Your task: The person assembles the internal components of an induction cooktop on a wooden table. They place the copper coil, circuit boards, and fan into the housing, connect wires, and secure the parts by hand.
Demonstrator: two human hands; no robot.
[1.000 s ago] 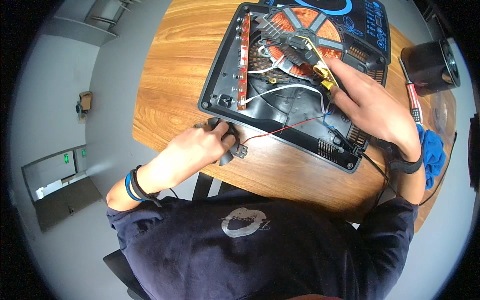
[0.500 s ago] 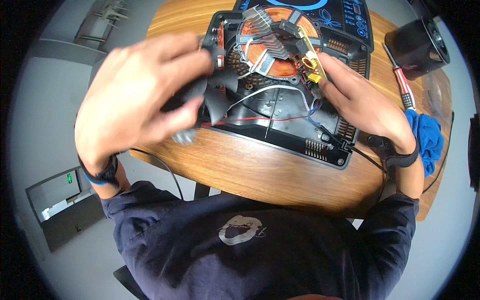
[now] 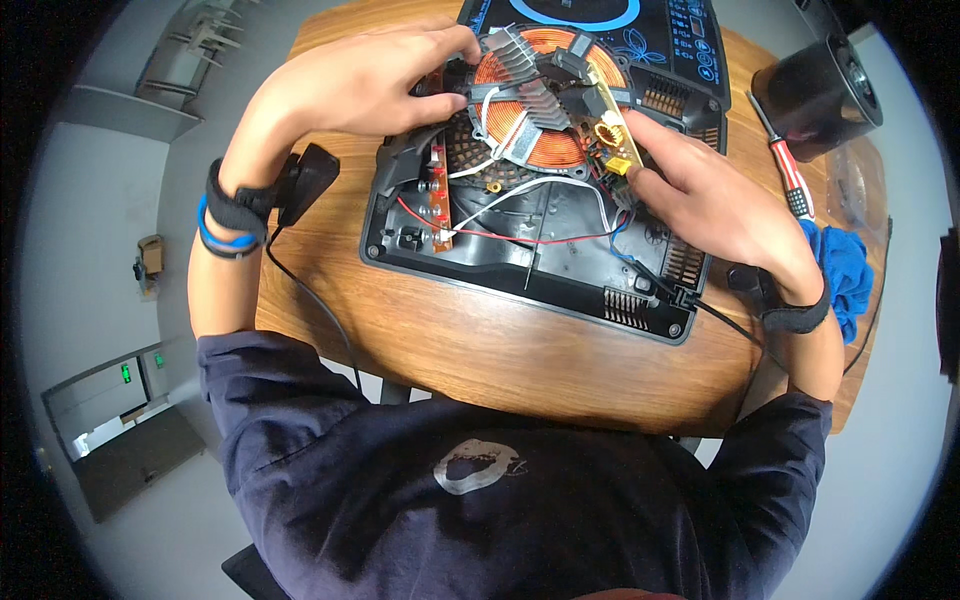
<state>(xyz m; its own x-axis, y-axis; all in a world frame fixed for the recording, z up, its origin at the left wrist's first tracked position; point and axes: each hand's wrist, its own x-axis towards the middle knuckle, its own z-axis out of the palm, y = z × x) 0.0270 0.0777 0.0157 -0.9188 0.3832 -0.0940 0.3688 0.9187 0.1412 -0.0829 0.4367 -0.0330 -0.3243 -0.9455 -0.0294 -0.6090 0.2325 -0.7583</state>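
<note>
An opened induction cooker lies on the table, its black base shell [image 3: 500, 265] holding a round copper coil [image 3: 562, 150]. My right hand [image 3: 705, 190] pinches the edge of a tilted circuit board [image 3: 618, 125], thumb by a yellow component and fingers behind. A finned grey heat sink [image 3: 525, 75] leans across the coil with the board. My left hand [image 3: 365, 80] reaches to the coil's left rim, thumb and forefinger spread with their tips at it; its other fingertips are partly hidden. Below that hand are a black plastic part [image 3: 405, 165] and a narrow orange-brown strip board [image 3: 440, 205].
White, red and blue wires [image 3: 540, 238] cross the shell, and a black cord leaves its right corner. Behind lies the glass top panel [image 3: 660, 35]. To the right stand a black cylinder [image 3: 815, 95], a red-and-white screwdriver [image 3: 790, 175] and a blue cloth [image 3: 845, 275].
My left hand has moved up and away from the black finned part at the shell's left, over to the coil's rim. My right hand keeps its hold on the circuit board.
</note>
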